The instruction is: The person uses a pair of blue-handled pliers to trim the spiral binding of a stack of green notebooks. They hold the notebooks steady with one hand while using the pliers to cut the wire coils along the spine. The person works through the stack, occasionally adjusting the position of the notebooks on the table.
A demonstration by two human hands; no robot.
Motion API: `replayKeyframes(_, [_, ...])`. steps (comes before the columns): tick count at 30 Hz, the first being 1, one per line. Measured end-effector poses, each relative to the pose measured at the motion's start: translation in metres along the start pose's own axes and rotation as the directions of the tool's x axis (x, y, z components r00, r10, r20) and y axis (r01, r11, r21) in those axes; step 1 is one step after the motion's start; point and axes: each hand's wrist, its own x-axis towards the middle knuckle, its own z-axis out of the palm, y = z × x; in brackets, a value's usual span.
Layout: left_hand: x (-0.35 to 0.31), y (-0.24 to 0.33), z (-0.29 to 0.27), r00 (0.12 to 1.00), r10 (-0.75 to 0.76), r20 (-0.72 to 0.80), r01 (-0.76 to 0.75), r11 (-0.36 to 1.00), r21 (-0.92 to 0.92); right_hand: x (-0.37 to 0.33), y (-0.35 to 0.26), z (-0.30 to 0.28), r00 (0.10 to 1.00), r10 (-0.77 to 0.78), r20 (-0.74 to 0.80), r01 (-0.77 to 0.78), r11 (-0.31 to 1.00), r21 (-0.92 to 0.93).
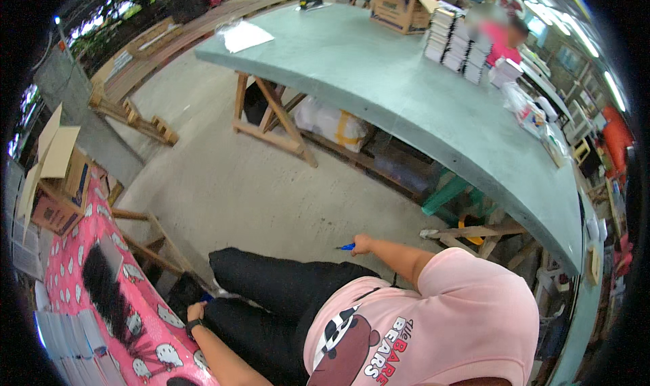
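My right hand [363, 244] is out past my leg above the concrete floor, its fingers closed round a slim blue tool [346, 247] with a narrow darker tip. The tool's exact kind is too small to tell. Low on the left, my left hand [196, 311], with a dark band at the wrist, is beside my thigh and near the edge of the table with the pink patterned cover [152, 301]. Its fingers look curled, and what they may hold is hidden. A bit of blue shows just beyond them.
Stacked books [68, 349] and an open cardboard box [62, 200] rest on the pink-covered table. A long grey-green table [379, 81] curves ahead, bearing a carton [398, 8], book stacks [455, 46] and white sheets [245, 36]. Wooden trestle legs [274, 122] stand beneath. People in pink are beyond it.
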Motion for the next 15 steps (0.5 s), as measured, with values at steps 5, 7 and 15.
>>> replayKeyframes(5, [0.010, -0.039, 0.039, 0.940, 0.152, -0.304, -0.121, 0.986, 0.118, 0.003, -0.016, 0.004, 0.997, -0.053, 0.065, 0.052, 0.998, 0.019])
replayKeyframes(7, [0.035, -0.033, 0.031, 0.967, -0.084, -0.239, 0.090, 0.996, 0.012, -0.002, -0.016, 0.007, 0.998, -0.003, 0.064, 0.006, 0.999, -0.043])
replayKeyframes(15, [0.009, -0.001, -0.018, 0.994, -0.110, -0.029, 0.109, 0.993, -0.035, -0.011, -0.001, 0.013, 0.996, -0.089, -0.020, 0.091, 0.986, 0.140])
